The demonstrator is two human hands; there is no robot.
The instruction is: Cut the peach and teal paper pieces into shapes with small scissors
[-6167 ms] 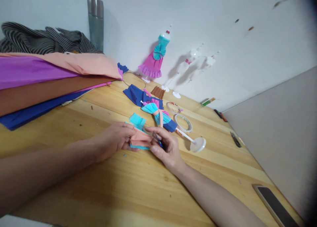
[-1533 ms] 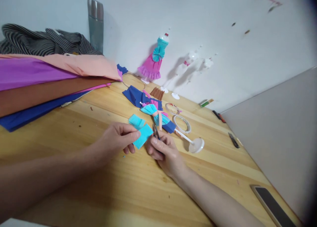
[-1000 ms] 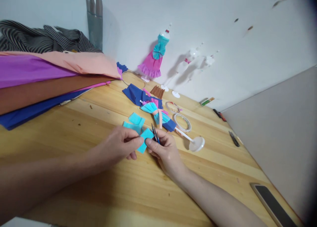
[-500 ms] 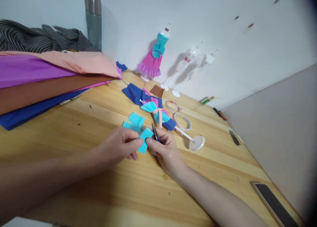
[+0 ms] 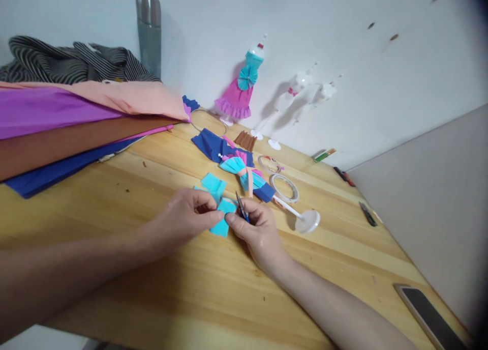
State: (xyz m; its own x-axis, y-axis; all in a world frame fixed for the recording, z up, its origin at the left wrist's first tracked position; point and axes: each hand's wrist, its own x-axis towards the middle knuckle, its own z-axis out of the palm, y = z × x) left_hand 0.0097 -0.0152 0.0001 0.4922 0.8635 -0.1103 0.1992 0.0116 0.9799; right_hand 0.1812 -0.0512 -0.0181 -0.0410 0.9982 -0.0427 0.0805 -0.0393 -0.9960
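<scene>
Between my two hands is a small turquoise piece of crepe paper (image 5: 220, 227). My left hand (image 5: 194, 212) pinches its upper left side between thumb and fingers. My right hand (image 5: 255, 228) grips its right edge with the thumb, and a pair of dark scissors (image 5: 241, 207) is tucked in the same hand, blades pointing up and away. More turquoise pieces (image 5: 213, 185) lie on the table just beyond my left hand. Past them lies a mannequin stand (image 5: 307, 221) on its side, dressed in blue and pink paper with a turquoise bow (image 5: 237, 167).
Large crepe paper sheets (image 5: 87, 131) are stacked at the left. Tape rolls (image 5: 284, 188) lie right of the bow. A dressed mannequin (image 5: 236, 95) and two white ones (image 5: 301, 80) stand by the wall. A utility knife (image 5: 367, 213) and a phone (image 5: 430, 314) are at the right.
The turquoise piece has turned and tilted slightly between my fingers. My left thumb has shifted a little up along it. The scissors stay in my right hand, and the view has moved slightly.
</scene>
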